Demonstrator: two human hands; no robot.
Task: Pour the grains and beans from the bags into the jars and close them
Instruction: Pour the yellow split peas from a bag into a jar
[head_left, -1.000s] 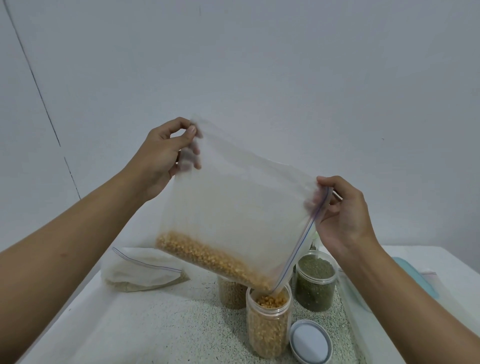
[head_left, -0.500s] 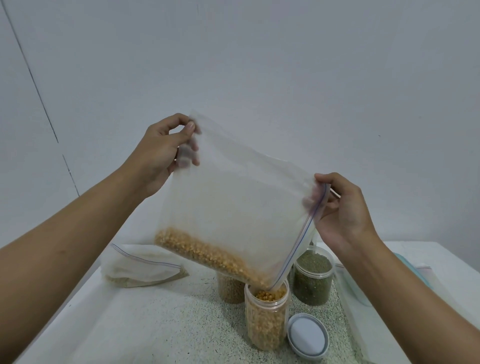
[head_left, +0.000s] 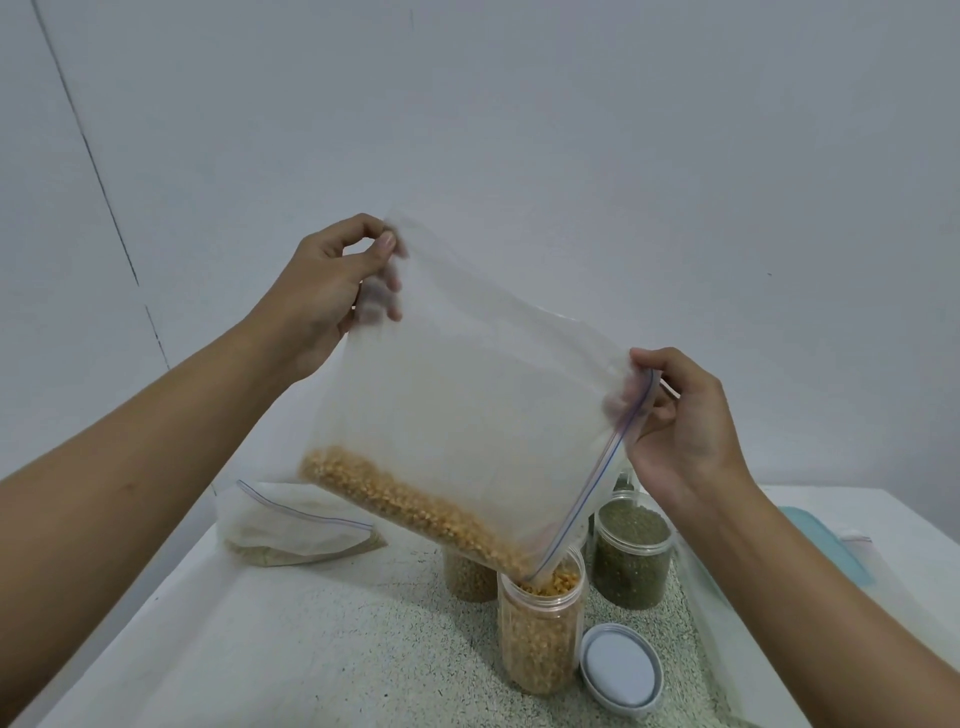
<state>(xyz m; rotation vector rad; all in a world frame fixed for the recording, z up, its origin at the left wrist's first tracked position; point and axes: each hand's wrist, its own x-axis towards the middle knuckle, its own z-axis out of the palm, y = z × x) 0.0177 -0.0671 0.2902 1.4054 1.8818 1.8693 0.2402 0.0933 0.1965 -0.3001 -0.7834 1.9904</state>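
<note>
Overflow is the main danger. The jar (head_left: 540, 639), well below the right fingers, looks filled almost to its rim, yet a thick band of yellow grains (head_left: 405, 499) lies along the low edge of the bag (head_left: 467, 405). If the left hand (head_left: 332, 291) raises its corner higher, the grains may rush down faster than the jar can take them and scatter over the tabletop (head_left: 337, 649). The bag's lowest corner sits just inside the jar's mouth, so a small sideways slip of the right hand (head_left: 680, 426) would likely send the stream past the rim. The jar is tall and narrow, and a nudge from the bag could tip it.

The left fingers (head_left: 382, 244) are pinched on the bag's high closed corner. The right fingers (head_left: 641, 358) are clamped on the upper end of its zip edge. The bag hangs tilted between them.

Just below the right fingers stands a green jar (head_left: 631, 551) of dark beans, seemingly uncovered. A back jar (head_left: 467, 577) of brownish grains is partly hidden by the bag. A lid (head_left: 621, 670) lies flat just beside the jar. Well below the left fingers, a second bag (head_left: 296, 530) slumps on the tabletop with a little pale grain inside.
</note>
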